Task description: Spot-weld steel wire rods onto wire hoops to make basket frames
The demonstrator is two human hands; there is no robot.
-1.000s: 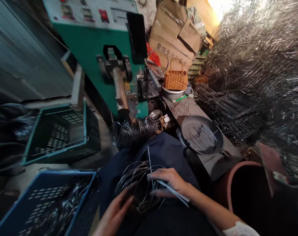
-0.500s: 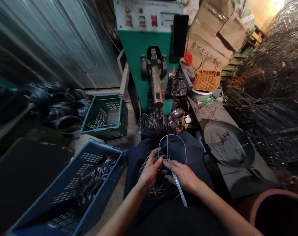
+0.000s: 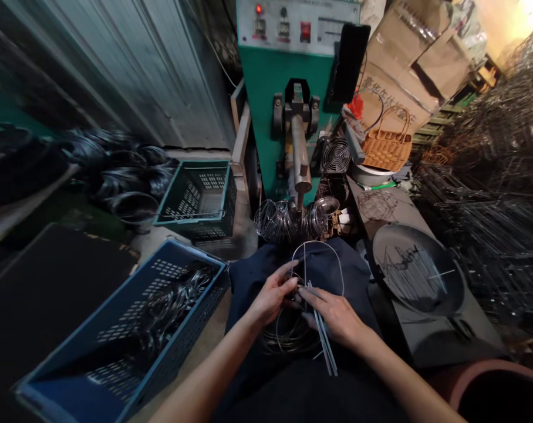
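Note:
My left hand (image 3: 273, 295) pinches a bent wire frame (image 3: 340, 264), whose rounded arch stands above my lap. My right hand (image 3: 334, 314) is closed around a bundle of thin straight metal rods (image 3: 326, 346), which point down toward me; its fingertips meet the wire frame near my left fingers. Below both hands, coiled wire rings (image 3: 284, 341) lie on my dark-clothed lap. Beyond my knees, round wire pieces (image 3: 275, 220) sit under the arm of a green machine (image 3: 266, 135).
A blue crate (image 3: 94, 311) with metal pieces is at the left, a green crate (image 3: 196, 220) behind it. On the right, a bench (image 3: 464, 346) bears a black pan (image 3: 454, 294) of short rods. A wicker basket (image 3: 387, 150) stands further back.
The view has shifted, so the machine and crates sit differently in the picture. The rods in my right hand have fanned slightly apart and hang more steeply.

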